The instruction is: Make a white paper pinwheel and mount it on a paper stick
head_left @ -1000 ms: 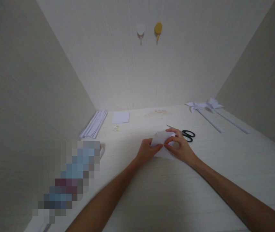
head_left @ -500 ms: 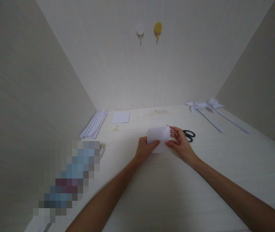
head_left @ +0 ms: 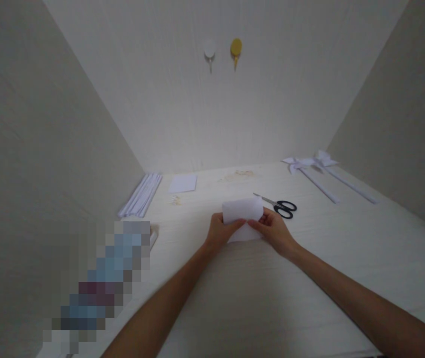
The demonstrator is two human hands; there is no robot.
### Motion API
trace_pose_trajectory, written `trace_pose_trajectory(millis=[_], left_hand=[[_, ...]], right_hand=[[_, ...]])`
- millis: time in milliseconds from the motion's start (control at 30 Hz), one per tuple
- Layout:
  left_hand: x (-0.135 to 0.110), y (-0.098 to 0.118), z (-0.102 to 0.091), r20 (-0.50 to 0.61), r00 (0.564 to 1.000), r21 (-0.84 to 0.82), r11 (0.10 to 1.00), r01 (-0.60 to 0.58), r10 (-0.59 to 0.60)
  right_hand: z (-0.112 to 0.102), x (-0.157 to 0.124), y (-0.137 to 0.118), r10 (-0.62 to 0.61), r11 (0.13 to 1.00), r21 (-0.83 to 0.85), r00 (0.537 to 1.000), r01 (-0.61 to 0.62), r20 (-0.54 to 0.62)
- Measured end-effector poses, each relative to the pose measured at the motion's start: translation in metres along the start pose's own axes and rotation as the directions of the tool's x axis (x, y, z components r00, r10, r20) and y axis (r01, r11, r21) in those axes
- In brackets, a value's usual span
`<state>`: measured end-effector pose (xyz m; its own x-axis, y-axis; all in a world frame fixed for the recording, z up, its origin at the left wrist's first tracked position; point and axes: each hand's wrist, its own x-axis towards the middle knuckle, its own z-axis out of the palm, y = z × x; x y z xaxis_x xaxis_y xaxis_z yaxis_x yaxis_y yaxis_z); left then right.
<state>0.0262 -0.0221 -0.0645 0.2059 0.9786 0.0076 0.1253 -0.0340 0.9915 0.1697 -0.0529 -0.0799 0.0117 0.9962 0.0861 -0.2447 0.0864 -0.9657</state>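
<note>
A sheet of white paper point(head_left: 243, 209), its top edge curled over, is held above the table between both hands. My left hand point(head_left: 222, 231) grips its left side, thumb across the front and fingers hidden behind. On the right side my right hand point(head_left: 274, 229) pinches it the same way, thumb tip close to the other thumb. Just beyond the right hand lie scissors point(head_left: 277, 204) with black handles, blades pointing left.
Rolled white paper sticks point(head_left: 141, 195) lie at the left, beside a square stack of paper point(head_left: 183, 184) and small pale bits point(head_left: 175, 201). Two paper pinwheel-like pieces on sticks point(head_left: 319, 184) rest at the right. Two hooks point(head_left: 236, 47) are on the wall. A blurred-out object point(head_left: 110, 273) is at left.
My right hand has closed onto the paper's right side, its fingers now behind the sheet and its thumb nearer the left one. The scissors show more fully. The view has shifted slightly.
</note>
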Motion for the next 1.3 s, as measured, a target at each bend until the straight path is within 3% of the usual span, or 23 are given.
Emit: trace_pose_trajectory(millis=[367,900,1300], left_hand=[[0.005,-0.008,-0.0049,0.128,0.992,-0.196,0.98,0.044,-0.019],[0.0043,-0.0079,-0.0028,0.046,0.998,-0.219,0.974,0.056,-0.047],[0.003,-0.0055,-0.0027,0.075,0.997,-0.189,0.981,0.048,-0.034]], right_hand=[[-0.0038,0.0011,0.0024,0.015,1.0,0.006,1.0,-0.015,-0.001],[-0.0042,0.0022,0.0017,0.019,1.0,0.006,1.0,-0.019,0.01],[-0.0051,0.0021,0.0032,0.018,0.999,0.037,1.0,-0.019,0.018]])
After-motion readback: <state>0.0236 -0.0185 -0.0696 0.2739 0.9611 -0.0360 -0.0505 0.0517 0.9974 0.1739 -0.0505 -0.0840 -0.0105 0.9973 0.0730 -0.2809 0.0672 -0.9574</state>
